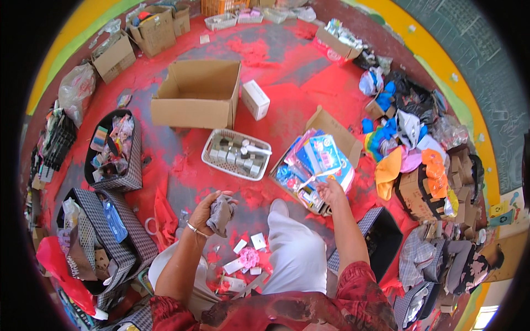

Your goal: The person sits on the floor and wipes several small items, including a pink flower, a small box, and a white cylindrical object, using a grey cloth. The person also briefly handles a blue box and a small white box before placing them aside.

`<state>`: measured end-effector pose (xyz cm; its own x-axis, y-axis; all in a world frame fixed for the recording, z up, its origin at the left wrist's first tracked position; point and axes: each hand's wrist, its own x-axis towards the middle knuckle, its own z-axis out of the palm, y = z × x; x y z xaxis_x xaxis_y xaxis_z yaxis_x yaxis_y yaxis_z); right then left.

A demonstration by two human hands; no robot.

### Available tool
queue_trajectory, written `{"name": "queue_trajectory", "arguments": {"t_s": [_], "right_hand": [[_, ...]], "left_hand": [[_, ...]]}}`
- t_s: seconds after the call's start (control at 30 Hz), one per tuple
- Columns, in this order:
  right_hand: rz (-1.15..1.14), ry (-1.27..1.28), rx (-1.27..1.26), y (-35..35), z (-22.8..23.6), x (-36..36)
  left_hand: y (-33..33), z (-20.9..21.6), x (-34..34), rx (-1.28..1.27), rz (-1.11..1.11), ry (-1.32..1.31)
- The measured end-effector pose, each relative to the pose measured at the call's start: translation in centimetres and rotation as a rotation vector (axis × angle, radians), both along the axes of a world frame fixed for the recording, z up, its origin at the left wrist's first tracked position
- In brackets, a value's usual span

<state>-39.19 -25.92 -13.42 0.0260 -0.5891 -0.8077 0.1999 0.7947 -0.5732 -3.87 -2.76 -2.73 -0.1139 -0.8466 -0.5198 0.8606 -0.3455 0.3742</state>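
A crumpled grey cloth [221,216] is gripped in my left hand [203,213], raised over the floor left of my knees. My right hand [332,193] is at the near edge of an open cardboard box [338,126]. Its fingers look loosely apart, with no held thing visible. Bright plastic-wrapped packets [323,154] in pink, blue and white fill that box, and small items lie at its near corner. Left of it stands a white plastic basket [211,163] holding several small grey-and-white boxes and a white-handled item.
A large open cardboard carton [193,113] and a white box [255,100] stand beyond the basket. Checked fabric bins [130,165] full of goods line the left. A pink flower [249,257] and white cards lie between my legs. Bags and clothes [406,160] heap up on the right.
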Motion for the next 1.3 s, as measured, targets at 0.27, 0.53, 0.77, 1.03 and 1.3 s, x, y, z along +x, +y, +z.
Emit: {"name": "queue_trajectory", "arguments": {"t_s": [0.27,0.53,0.77,1.03,1.3], "right_hand": [[0.93,0.113,-1.239,12.4,16.4,20.3],[0.704,0.422,-1.558,20.6,13.5,27.1],[0.673,0.351,-1.86,20.3,15.5,26.7],[0.885,0.272,-1.514,17.1,16.1,25.9],[0.695,-0.029,-1.068,16.0,18.3,23.8]], "left_hand": [[0.7,-1.0,1.7,-0.221,0.143,0.194],[2.6,0.1,1.2,-0.394,0.169,0.277],[2.7,2.6,2.2,-0.425,0.25,0.051],[1.8,4.7,1.8,-0.451,0.189,0.239],[1.0,4.5,-1.8,-0.369,0.09,0.201]]}}
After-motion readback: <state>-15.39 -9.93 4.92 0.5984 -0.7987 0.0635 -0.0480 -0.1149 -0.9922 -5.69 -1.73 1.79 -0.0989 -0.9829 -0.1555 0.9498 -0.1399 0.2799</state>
